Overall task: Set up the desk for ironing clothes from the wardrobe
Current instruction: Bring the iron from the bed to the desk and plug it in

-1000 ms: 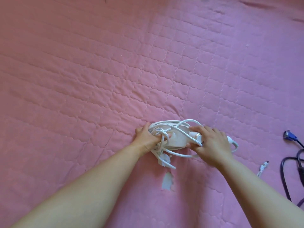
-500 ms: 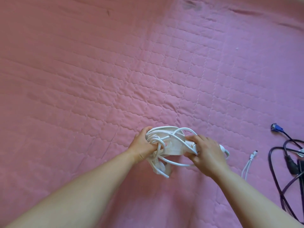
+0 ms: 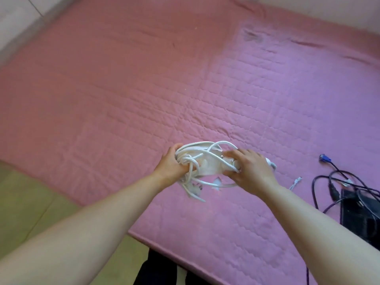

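Observation:
A white power strip (image 3: 207, 165) wrapped in its own tangled white cord is held above a pink quilted pad (image 3: 144, 89). My left hand (image 3: 171, 164) grips its left end, fingers curled into the cord loops. My right hand (image 3: 249, 169) grips the right end, fingers over the top. A loop of cord and a white plug (image 3: 194, 191) dangle below the strip.
Black and purple cables with a blue connector (image 3: 324, 158) lie on the pad at the right, by a dark flat object (image 3: 362, 214). A small white cable end (image 3: 296, 182) lies near my right wrist. Yellow-green floor (image 3: 26, 202) borders the pad's left edge.
Both hands have lifted the power strip off the pad and drawn it toward me. The view has pulled back, so the pad's edge and the floor show now.

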